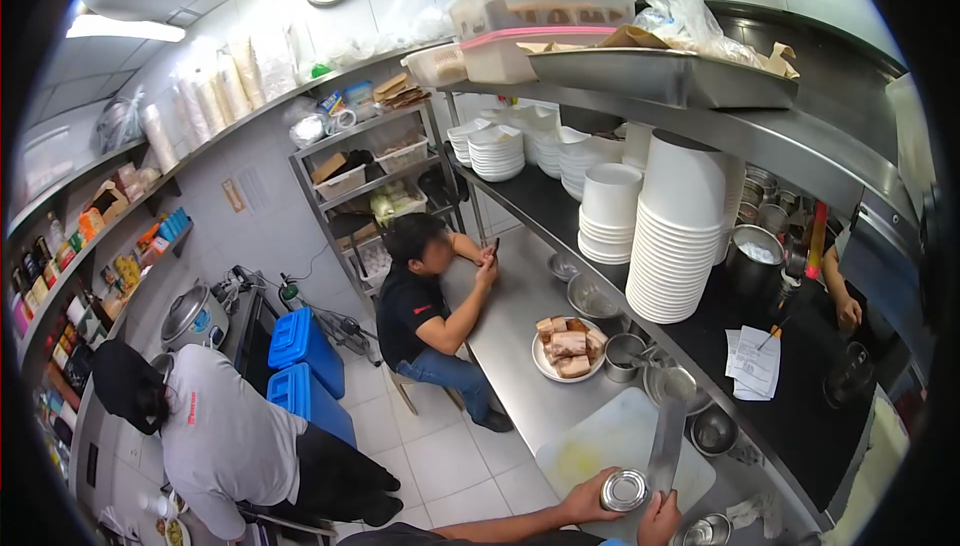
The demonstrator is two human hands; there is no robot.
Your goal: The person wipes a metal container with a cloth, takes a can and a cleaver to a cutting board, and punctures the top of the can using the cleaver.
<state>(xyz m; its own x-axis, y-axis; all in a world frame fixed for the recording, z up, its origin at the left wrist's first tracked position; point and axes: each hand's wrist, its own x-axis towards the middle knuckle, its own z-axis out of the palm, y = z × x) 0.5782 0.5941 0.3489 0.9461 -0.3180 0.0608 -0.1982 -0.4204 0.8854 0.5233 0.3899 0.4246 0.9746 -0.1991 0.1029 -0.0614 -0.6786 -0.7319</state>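
Observation:
In the head view my left hand [586, 499] is closed around the side of a metal can [624, 491], its round lid facing up. My right hand [658, 522] grips a wide-bladed cleaver [666, 446], the blade pointing up and away beside the can. The handle is mostly hidden by my fingers. Beneath both lies a white cutting board [567, 443] with a yellowish stain. Past the board stands a white plate [547, 370] piled with browned meat blocks [570, 343].
Metal bowls [592, 296] and pots line the counter's right side under a shelf with stacked white bowls [675, 236]. Across the steel counter [493, 321] a seated person [425, 301] holds a phone. Another person [225, 426] bends over the left counter. Blue bins [305, 338] stand behind.

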